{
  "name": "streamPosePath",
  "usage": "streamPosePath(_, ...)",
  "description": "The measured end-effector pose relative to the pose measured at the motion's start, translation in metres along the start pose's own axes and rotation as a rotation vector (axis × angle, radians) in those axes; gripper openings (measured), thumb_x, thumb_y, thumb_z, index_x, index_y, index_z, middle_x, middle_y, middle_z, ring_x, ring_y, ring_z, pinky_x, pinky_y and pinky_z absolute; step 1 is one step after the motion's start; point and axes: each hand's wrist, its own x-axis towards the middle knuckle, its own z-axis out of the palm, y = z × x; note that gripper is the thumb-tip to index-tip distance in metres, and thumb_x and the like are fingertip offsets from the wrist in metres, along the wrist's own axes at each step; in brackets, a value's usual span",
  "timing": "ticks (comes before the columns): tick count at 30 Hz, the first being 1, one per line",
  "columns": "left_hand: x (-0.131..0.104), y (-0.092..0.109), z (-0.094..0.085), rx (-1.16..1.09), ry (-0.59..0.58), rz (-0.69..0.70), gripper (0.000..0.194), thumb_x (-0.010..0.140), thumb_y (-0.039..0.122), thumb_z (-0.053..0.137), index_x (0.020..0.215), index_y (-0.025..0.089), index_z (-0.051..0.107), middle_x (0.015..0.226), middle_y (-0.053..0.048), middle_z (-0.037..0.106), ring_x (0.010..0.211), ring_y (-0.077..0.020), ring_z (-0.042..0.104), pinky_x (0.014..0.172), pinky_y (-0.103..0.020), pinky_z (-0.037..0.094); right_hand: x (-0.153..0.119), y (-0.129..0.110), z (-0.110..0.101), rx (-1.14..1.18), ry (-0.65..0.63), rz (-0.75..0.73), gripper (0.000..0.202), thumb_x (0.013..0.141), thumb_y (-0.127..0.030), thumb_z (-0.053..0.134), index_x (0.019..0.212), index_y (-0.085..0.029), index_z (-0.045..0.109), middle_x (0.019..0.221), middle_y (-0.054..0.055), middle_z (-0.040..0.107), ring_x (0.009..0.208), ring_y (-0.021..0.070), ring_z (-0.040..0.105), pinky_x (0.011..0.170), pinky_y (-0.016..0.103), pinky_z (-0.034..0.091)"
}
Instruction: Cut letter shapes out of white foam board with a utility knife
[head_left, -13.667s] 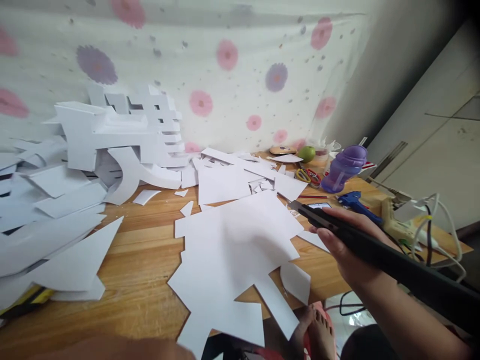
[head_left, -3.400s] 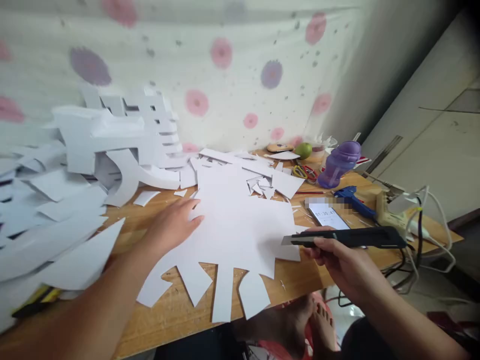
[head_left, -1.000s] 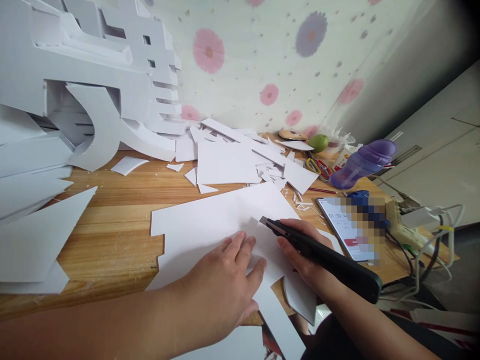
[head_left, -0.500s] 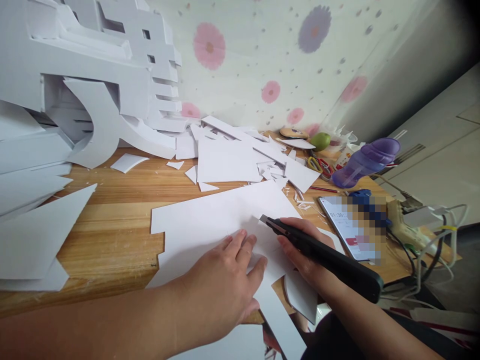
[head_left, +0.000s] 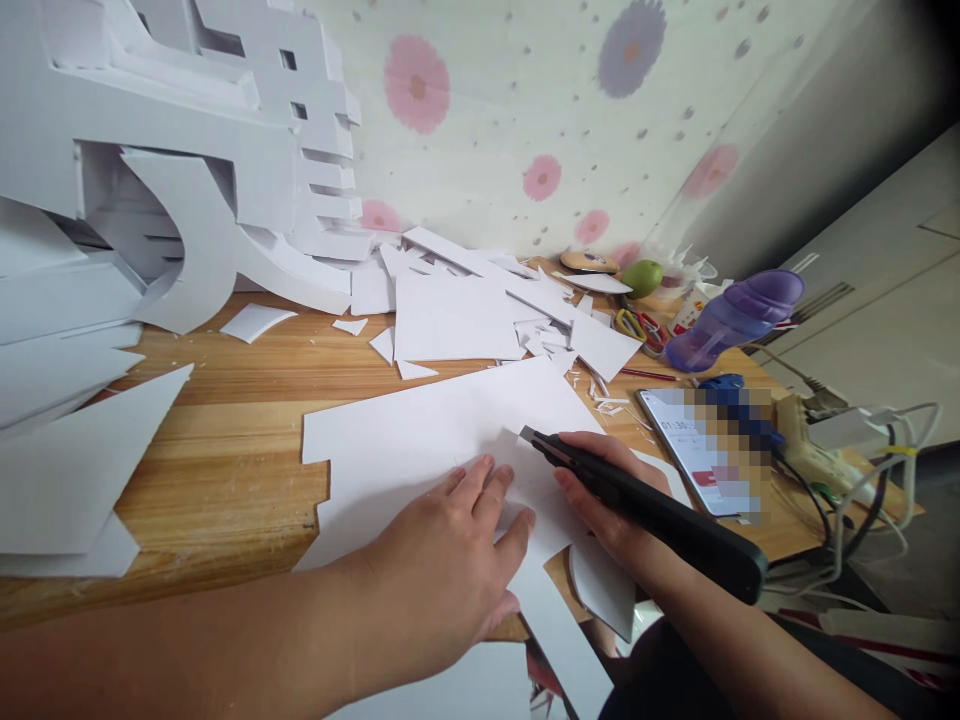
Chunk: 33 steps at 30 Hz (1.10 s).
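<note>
A large white foam board sheet (head_left: 405, 430) with a notched left edge lies on the wooden table in front of me. My left hand (head_left: 465, 540) rests flat on it, fingers spread and pressing down. In my right hand (head_left: 611, 500) is a black utility knife (head_left: 645, 510), its handle slanting back toward my forearm. The short blade points left, just over the board near my left fingertips; whether it touches the surface I cannot tell. Under my right wrist, a curved white piece (head_left: 604, 590) juts past the table edge beside a narrow white strip (head_left: 566, 640).
White offcuts (head_left: 457, 315) are heaped at the back, near scissors (head_left: 641, 328) and a green fruit (head_left: 643, 278). A purple bottle (head_left: 731, 320), a phone (head_left: 697, 450) and a power strip with cables (head_left: 810, 455) stand to the right. A white cut-board model (head_left: 187, 190) rises at the left.
The view has shifted very slightly. Both hands, the knife and the board keep nearly the same positions.
</note>
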Motion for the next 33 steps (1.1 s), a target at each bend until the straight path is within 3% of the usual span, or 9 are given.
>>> streamPosePath(11, -0.0005, -0.0003, 0.0034, 0.024, 0.076, 0.0, 0.059, 0.092, 0.05, 0.052, 0.135, 0.01, 0.055, 0.141, -0.033, 0.044, 0.134, -0.0473, 0.04, 0.104, -0.057, 0.042, 0.0009, -0.0025, 0.0004, -0.021, 0.013, -0.004, 0.023, 0.083, -0.034, 0.066, 0.105, -0.026, 0.066, 0.092, 0.003, 0.077, 0.077, 0.0194, 0.073, 0.069, 0.029, 0.059)
streamPosePath(24, 0.001, 0.0016, -0.0043, 0.02, -0.038, -0.009, 0.062, 0.094, 0.052, 0.048, 0.139, 0.01, 0.05, 0.143, -0.033, 0.041, 0.137, -0.0442, 0.037, 0.107, -0.058, 0.039, 0.0012, -0.0003, -0.0008, 0.031, -0.027, 0.039, 0.023, 0.083, -0.035, 0.068, 0.104, -0.027, 0.067, 0.092, 0.002, 0.075, 0.078, 0.0195, 0.07, 0.071, 0.03, 0.057)
streamPosePath(33, 0.0009, -0.0004, -0.0026, 0.051, 0.018, -0.019, 0.059, 0.091, 0.054, 0.054, 0.133, 0.014, 0.056, 0.142, -0.031, 0.044, 0.134, -0.0424, 0.042, 0.104, -0.054, 0.044, -0.0003, -0.0038, -0.0041, 0.024, -0.048, 0.013, 0.022, 0.082, -0.03, 0.067, 0.103, -0.024, 0.067, 0.089, 0.002, 0.075, 0.073, 0.018, 0.069, 0.068, 0.029, 0.056)
